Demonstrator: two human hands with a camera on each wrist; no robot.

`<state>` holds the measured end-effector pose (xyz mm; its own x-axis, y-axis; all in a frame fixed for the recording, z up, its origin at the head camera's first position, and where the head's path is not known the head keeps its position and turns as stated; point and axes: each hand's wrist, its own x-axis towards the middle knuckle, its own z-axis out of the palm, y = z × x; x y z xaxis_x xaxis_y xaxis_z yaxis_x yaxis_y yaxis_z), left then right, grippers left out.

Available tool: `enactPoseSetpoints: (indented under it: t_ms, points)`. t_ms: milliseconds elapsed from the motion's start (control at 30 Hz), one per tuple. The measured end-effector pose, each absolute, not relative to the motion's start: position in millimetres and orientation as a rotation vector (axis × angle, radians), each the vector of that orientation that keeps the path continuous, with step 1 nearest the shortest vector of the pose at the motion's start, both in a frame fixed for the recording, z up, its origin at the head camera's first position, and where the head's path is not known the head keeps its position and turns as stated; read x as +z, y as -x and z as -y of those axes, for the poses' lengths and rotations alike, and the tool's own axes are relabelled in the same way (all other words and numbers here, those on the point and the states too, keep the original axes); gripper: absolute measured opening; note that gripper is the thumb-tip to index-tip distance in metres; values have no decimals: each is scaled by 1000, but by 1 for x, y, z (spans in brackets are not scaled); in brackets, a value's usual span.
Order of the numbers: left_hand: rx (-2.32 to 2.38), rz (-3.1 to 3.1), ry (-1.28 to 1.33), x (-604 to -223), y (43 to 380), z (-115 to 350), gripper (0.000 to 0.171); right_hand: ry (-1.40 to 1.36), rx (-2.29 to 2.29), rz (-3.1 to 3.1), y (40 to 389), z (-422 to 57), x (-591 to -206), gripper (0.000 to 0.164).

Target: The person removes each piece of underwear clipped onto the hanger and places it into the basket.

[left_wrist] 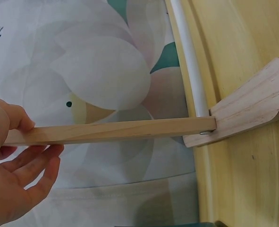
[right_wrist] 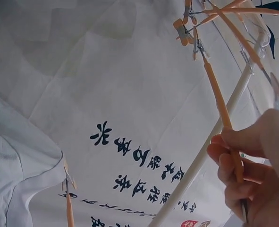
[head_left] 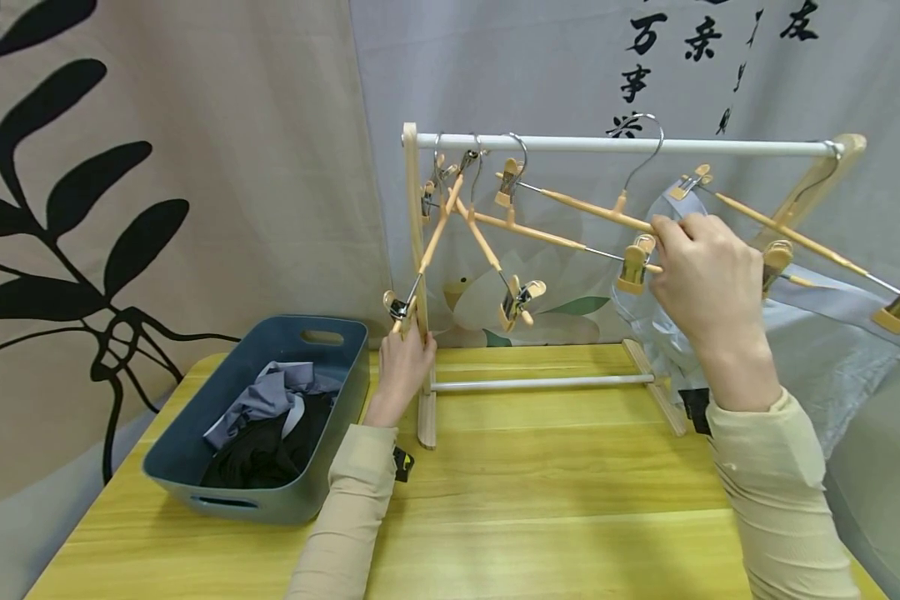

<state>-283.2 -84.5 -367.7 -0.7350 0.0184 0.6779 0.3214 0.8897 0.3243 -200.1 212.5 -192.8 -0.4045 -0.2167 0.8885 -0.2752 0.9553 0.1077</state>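
Note:
In the left wrist view my left hand (left_wrist: 23, 163) holds the wooden side post (left_wrist: 115, 131) of a small clothes rack, thumb on one side and fingers on the other. The head view shows this hand low on the left post, just under a hanger's clip (head_left: 397, 307). My right hand (head_left: 708, 279) grips a clip hanger (head_left: 596, 208) by its wooden bar, near the right clip. That hanger's hook (head_left: 660, 137) is at the white rail (head_left: 555, 145). Beyond the hand, a light blue garment (head_left: 847, 333) hangs from another clip hanger (head_left: 780, 227).
Several bare clip hangers (head_left: 441, 225) crowd the rail's left end, some crossing at angles. A blue-grey basket (head_left: 270, 507) with grey-blue and black clothes (head_left: 270, 450) stands left of the rack on the wooden table (head_left: 540, 533). A printed curtain (head_left: 270, 167) hangs behind.

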Motion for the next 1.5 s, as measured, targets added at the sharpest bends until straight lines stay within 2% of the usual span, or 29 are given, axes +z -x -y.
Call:
enactPoseSetpoints:
  t_ms: [100,200,300,600,700,900,1133,1200,1300,1367,1500]
  points:
    - [-549,2350,242,-368,283,84,22,-362,57,2033,201,-210,-193,34]
    - [-548,2344,248,-368,282,84,18,-374,65,2057,202,-209,-195,40]
    - [-551,2323,257,-369,283,84,12,-381,86,2073,202,-207,-198,40]
    - [-565,2284,260,-370,285,84,14,-390,107,2042,200,-201,-203,46]
    - [-516,2271,281,-370,285,84,11,-415,130,2029,198,-198,-203,55]
    - [-515,2281,294,-370,285,84,10,-531,161,2050,193,-192,-201,83]
    - [-541,2295,279,-370,285,84,10,-648,165,2102,192,-187,-200,86]
    - [-559,2312,262,-370,285,84,16,-684,170,2101,192,-186,-200,84]
    - [-616,2356,226,-369,285,84,38,-736,158,2090,192,-184,-200,79]
    - [-658,2383,214,-368,286,84,46,-766,151,2081,192,-183,-200,77]
    - [-696,2406,210,-368,287,84,46,-803,148,2079,189,-179,-199,78]
